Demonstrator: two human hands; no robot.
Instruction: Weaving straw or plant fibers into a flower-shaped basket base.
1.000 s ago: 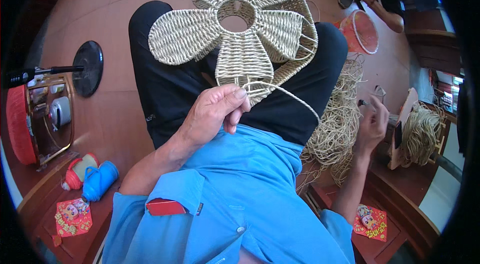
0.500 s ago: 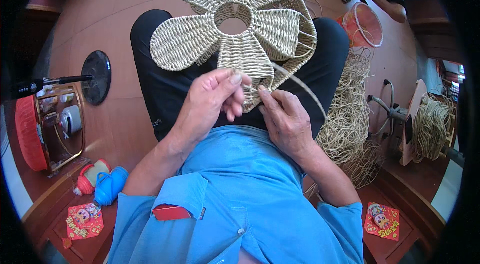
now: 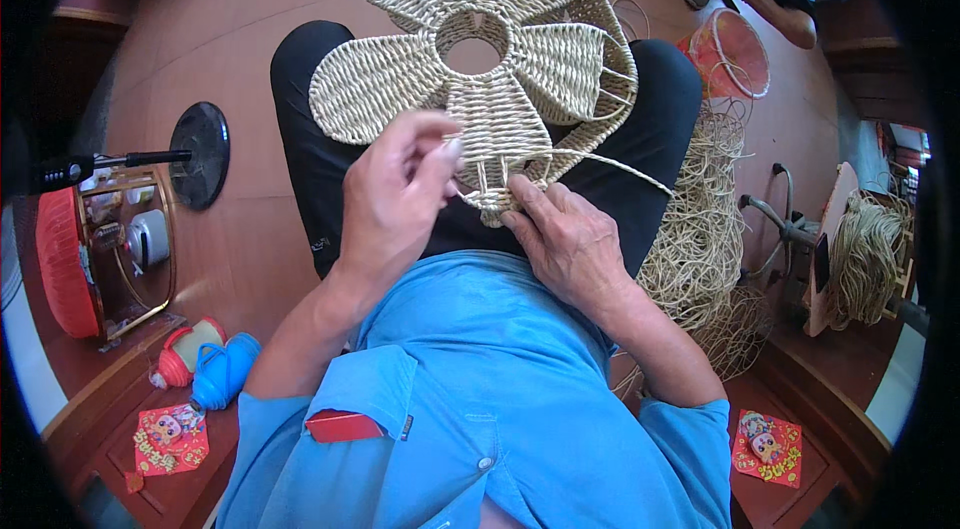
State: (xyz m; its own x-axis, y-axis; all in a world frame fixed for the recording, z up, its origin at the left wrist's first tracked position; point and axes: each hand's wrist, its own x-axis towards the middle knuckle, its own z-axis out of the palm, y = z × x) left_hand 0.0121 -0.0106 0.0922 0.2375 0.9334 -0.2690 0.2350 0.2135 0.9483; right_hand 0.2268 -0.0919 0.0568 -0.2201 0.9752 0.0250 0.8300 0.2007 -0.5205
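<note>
A flower-shaped piece woven from pale twisted cord lies over my lap, its round centre ring open in the middle. Its nearest petal has a few bare ribs at the lower end. My right hand grips that end, thumb and fingertips pressed on its right edge. From there a loose cord strand runs off to the right. My left hand is raised at the petal's left side, fingers bent and smeared by motion; whether a strand is in them cannot be made out.
A tangled heap of cord lies on the right, with a red basket beyond it and a coil of cord farther right. Another person's arm shows at the upper right. A black round base and blue bottle stand left.
My left hand has drawn left and away from the petal's end. The loose strand at the right now lies straighter. The flower piece has shifted slightly right.
</note>
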